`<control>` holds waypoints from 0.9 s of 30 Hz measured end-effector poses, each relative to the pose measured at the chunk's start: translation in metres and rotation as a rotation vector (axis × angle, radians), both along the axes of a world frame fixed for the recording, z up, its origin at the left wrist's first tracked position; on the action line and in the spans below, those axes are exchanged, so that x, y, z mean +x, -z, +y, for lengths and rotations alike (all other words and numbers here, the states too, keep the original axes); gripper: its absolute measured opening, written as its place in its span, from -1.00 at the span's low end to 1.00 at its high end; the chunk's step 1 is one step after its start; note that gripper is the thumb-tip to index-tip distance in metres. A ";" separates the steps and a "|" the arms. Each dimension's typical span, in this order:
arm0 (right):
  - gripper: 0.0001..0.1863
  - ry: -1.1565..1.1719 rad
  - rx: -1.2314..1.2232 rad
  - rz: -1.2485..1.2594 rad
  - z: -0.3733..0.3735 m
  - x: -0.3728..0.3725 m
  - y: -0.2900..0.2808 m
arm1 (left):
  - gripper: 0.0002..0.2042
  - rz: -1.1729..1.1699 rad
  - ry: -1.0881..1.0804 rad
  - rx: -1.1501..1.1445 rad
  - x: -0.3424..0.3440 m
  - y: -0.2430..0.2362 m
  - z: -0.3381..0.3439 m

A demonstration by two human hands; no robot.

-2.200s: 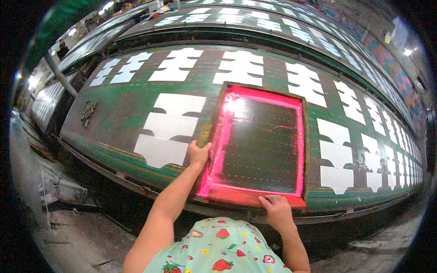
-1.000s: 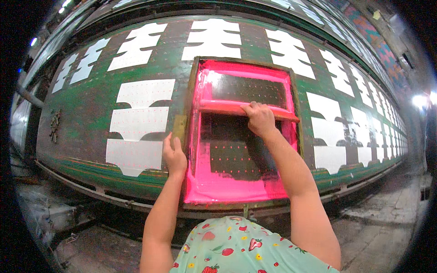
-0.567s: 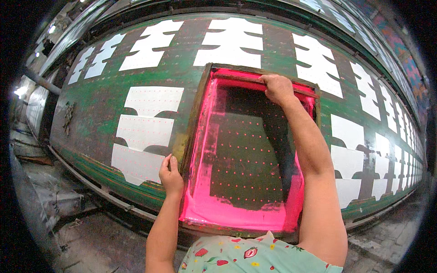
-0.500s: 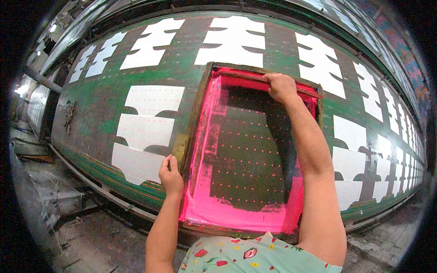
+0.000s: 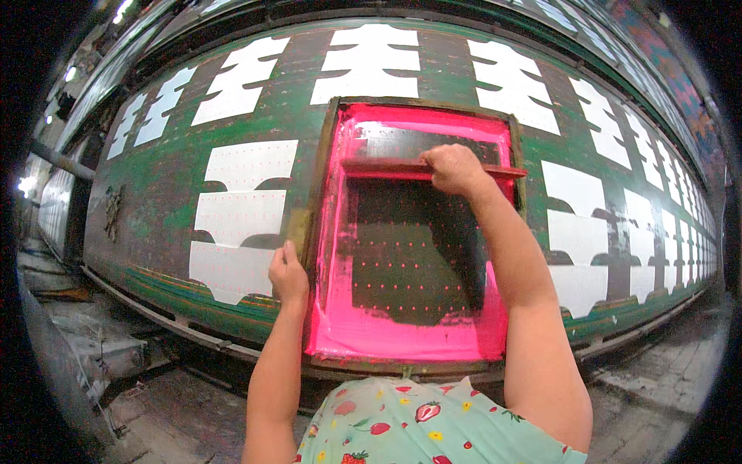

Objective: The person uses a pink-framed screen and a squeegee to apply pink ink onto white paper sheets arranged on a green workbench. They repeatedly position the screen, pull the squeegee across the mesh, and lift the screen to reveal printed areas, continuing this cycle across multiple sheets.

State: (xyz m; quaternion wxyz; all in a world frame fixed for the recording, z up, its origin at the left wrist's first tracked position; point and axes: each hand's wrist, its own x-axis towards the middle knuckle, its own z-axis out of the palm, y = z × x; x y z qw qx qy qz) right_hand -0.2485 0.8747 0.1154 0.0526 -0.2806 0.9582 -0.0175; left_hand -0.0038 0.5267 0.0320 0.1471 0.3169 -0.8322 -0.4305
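Note:
A screen-printing frame [image 5: 328, 166] with dark wooden edges lies over the table, bright pink ink spread round its mesh. My right hand [image 5: 457, 168] is closed on a long squeegee [image 5: 379, 168], which lies crosswise on the mesh in the upper part of the frame. Below the squeegee the dark mesh [image 5: 410, 271] shows rows of small pink dots. At the frame's left edge my left hand [image 5: 289, 274] is closed, thumb up, against its side; its fingers are partly hidden. Left of it lie white cut pieces [image 5: 241, 209] with faint pink dots.
The long green table [image 5: 162, 178] carries rows of white cut pieces [image 5: 371, 62] along its far side. More white pieces [image 5: 576, 224] lie right of the frame. A rail [image 5: 178, 321] runs along the table's near edge, and a pipe [image 5: 62, 160] stands at the far left.
My right hand has drawn the squeegee from the frame's far end toward me, over the upper mesh. My left hand stays at the frame's left edge. The whole view has shifted slightly.

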 end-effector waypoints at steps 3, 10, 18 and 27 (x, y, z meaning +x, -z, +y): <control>-0.71 -0.034 -0.040 -0.023 0.001 0.068 0.001 | -0.50 0.026 0.009 0.055 -0.001 0.000 -0.002; -0.50 0.007 -0.041 -0.073 -0.015 0.252 -0.006 | -0.42 0.075 0.064 0.064 0.008 0.001 -0.003; -0.54 0.000 -0.048 -0.040 -0.021 0.395 -0.006 | -0.40 0.059 0.092 0.003 0.013 -0.005 -0.002; -0.34 -0.054 -0.334 0.151 -0.006 0.449 0.014 | -0.46 0.119 0.100 -0.067 0.010 0.010 -0.004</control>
